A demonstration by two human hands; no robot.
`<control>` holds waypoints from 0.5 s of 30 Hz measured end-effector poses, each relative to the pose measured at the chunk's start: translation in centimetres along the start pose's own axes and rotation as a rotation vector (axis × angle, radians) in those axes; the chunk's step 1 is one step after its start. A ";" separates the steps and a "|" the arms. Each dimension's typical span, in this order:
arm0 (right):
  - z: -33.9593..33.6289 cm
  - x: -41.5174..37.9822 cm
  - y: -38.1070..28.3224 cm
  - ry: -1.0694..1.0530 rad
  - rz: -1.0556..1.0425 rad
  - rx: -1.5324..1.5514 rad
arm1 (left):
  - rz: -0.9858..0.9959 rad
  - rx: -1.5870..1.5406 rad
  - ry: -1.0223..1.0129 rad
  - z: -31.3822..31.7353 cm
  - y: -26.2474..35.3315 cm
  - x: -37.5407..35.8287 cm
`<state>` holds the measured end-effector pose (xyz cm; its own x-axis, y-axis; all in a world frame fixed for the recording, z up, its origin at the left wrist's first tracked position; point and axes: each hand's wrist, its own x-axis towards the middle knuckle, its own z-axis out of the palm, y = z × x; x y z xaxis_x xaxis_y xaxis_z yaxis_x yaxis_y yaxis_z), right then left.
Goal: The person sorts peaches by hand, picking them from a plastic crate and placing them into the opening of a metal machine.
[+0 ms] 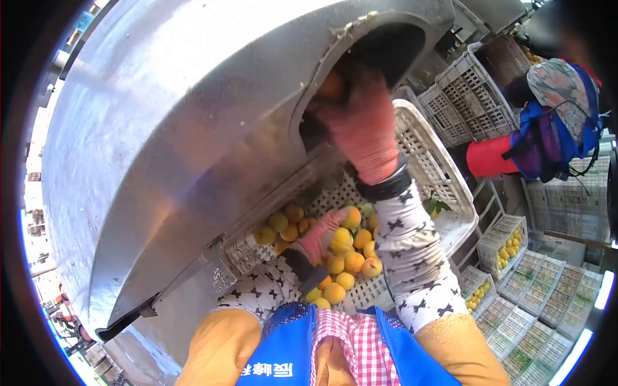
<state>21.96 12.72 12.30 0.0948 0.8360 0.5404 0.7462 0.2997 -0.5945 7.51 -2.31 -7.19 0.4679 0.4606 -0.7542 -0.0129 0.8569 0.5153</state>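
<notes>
1. A large curved metal housing point(174, 116) fills the left side and top, the main obstacle; its lower edge slants down beside the crate, barring movement to the left.
2. The left hand point(320, 237), in a pink glove, reaches in among the fruit with its fingers extended and touching; whether they pinch a piece, I cannot tell.
3. The yellow-orange fruit point(341, 242) lies heaped around that hand in a pale perforated crate point(364, 297). Bare slatted floor shows below and to the right of the heap, leaving some room there.
4. Above, the right hand point(362, 122), also pink-gloved, is inside the housing's dark opening point(399, 48), beside an orange, rounded thing point(331, 83). Blur and shadow hide whether the fingers grip it. The opening's rough rim curves close to the hand's left; dark space lies to its upper right.
5. The right sleeve point(412, 244), white with dark bows, crosses in front of the crate and hides part of it.
6. Right of that sleeve, a pale crate wall point(460, 225) bounds the space, with a leafy sprig point(436, 206) just inside.
7. Farther right are stacked crates point(460, 90), a fruit-filled crate point(508, 248), another person point(547, 132) in blue and rows of trays point(534, 328).
</notes>
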 end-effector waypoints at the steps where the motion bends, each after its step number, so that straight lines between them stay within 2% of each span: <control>1: -2.1 -0.3 0.3 0.024 0.183 0.445 | -0.234 -0.153 -0.072 2.0 5.4 -5.6; 2: -4.0 -1.4 2.1 0.037 0.327 0.538 | -0.268 -0.165 -0.086 1.5 4.4 -6.4; 3: -6.0 -2.1 4.1 0.053 0.451 0.640 | -0.150 -0.346 -0.122 1.0 4.0 -6.6; 4: -6.7 -4.0 7.5 -0.138 0.527 0.403 | -0.018 -0.522 -0.150 0.7 4.0 -6.7; 5: -6.1 -6.3 10.6 -0.322 0.590 0.165 | -0.009 -0.529 -0.148 0.4 4.1 -6.9; 7: -3.9 -11.6 16.0 -0.848 0.541 -0.524 | 0.077 -0.646 -0.189 0.2 3.8 -8.3; 9: 0.0 -18.4 21.8 -0.975 0.548 -0.699 | 0.079 -0.682 -0.179 0.5 3.5 -9.0; 10: 0.1 -17.9 21.9 -0.968 0.537 -0.690 | 0.103 -0.677 -0.138 0.5 3.0 -8.8; 12: -0.3 -16.5 20.7 -1.210 0.559 -0.534 | 0.131 -0.658 -0.049 0.5 3.4 -8.7; 13: -1.1 -16.4 19.1 -1.216 0.569 -0.518 | 0.120 -0.651 -0.036 0.4 3.5 -8.9; 15: -2.7 -13.7 15.2 -0.817 1.016 0.597 | 0.111 -0.560 -0.257 -0.2 4.1 -8.3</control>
<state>33.82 4.58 -2.55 -0.1413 0.7646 -0.6289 0.1829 -0.6041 -0.7756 3.41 -2.53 1.08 0.6338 0.5428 -0.5511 -0.5019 0.8307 0.2409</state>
